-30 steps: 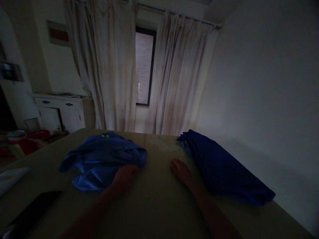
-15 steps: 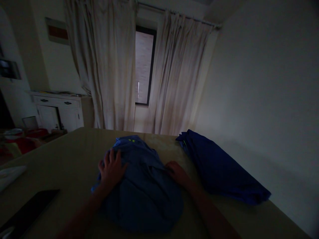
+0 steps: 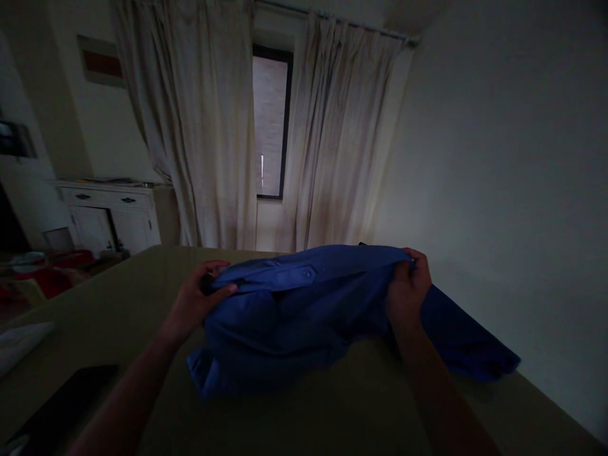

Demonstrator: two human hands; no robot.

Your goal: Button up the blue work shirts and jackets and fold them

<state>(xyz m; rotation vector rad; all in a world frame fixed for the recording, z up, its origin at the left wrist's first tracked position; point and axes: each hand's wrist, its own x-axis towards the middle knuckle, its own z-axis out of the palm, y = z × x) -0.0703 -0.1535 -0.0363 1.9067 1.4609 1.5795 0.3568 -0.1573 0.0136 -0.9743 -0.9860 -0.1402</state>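
A blue garment (image 3: 289, 304) hangs stretched between my two hands above the olive-coloured table (image 3: 304, 411). My left hand (image 3: 197, 297) pinches its left end and my right hand (image 3: 408, 285) grips its right end. The lower part of the garment sags onto the table. Behind my right arm lies a darker blue folded cloth (image 3: 465, 342), partly hidden by the arm and the lifted garment.
A dark flat object (image 3: 61, 399) lies at the table's near left, with something white (image 3: 21, 342) beside it. Pale curtains (image 3: 209, 126) and a window are behind the table. A white cabinet (image 3: 109, 212) stands at the left, a bare wall at the right.
The blue garment slid from the left to the middle of the table, then both hands took hold of its ends and lifted it up and to the right.
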